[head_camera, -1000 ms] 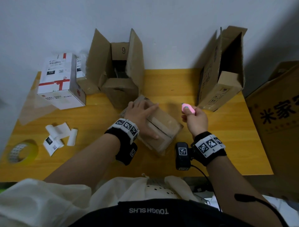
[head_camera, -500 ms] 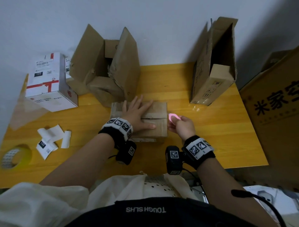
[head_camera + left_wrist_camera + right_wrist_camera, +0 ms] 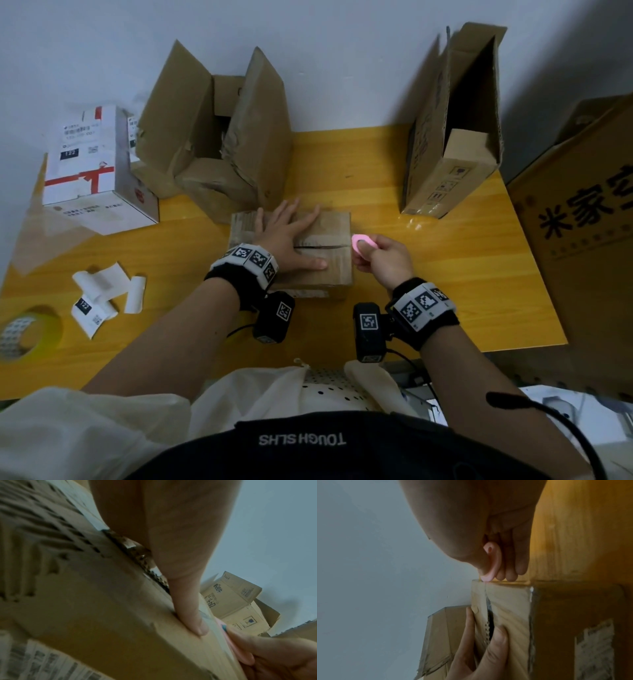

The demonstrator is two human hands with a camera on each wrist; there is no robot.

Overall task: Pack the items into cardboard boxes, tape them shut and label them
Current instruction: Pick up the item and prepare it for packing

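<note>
Cardboard box (image 3: 337,270) lies near the table's (image 3: 428,274) front edge, its top flaps meeting at a partly gaping seam. Left hand (image 3: 291,240) presses flat on the flaps, fingers (image 3: 310,219) straight and spread. Right hand (image 3: 385,262) pinches a pink cutter (image 3: 363,242) at the seam's right end. Left lie a tape roll (image 3: 29,330) and labels (image 3: 99,294); farther back stand a white box (image 3: 92,178) and two open boxes (image 3: 219,137).
</note>
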